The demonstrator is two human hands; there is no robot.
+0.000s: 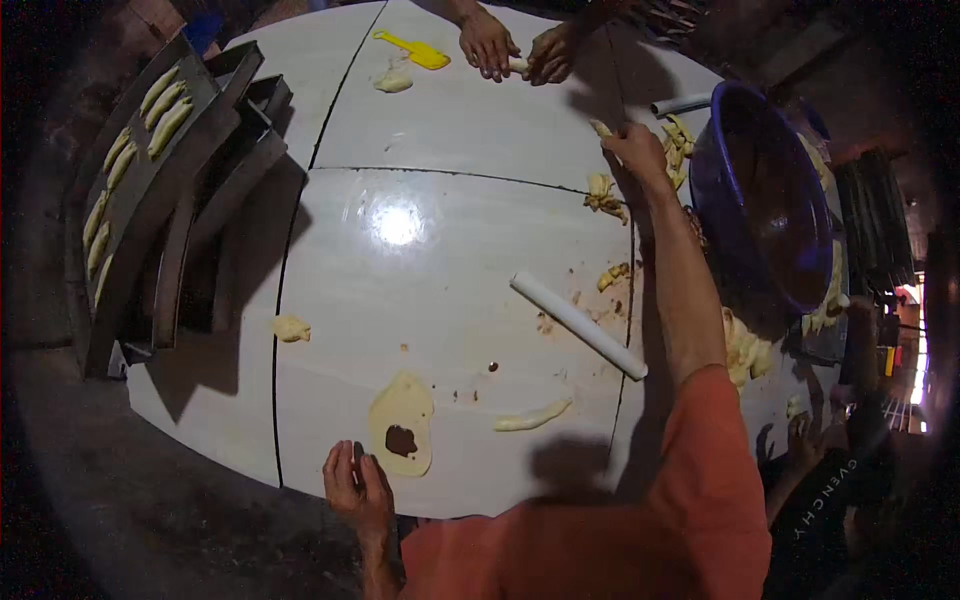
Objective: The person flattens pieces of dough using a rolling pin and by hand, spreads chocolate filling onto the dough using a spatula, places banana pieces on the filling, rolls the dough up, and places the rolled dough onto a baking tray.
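My left hand (358, 487) is at the table's near edge, fingers apart, just left of a flattened oval of dough (420, 412). A dark smear shows at one fingertip. A blob of brown filling (401, 440) sits on the oval's lower part. My right hand (638, 155) reaches far to the right side, its fingers closed on a small piece of dough (600, 128) that pokes out to the left. A rolled dough stick (532, 415) lies right of the oval. Above it a white rolling tube (578, 325) rests at a slant.
A purple basin (720, 180) stands at the right, dough pieces around it. Metal trays (185, 240) bearing shaped dough lean at the left. Across the table, another person's hands (515, 50) press a dough piece near a yellow scraper (428, 56). A dough lump (292, 328) lies left.
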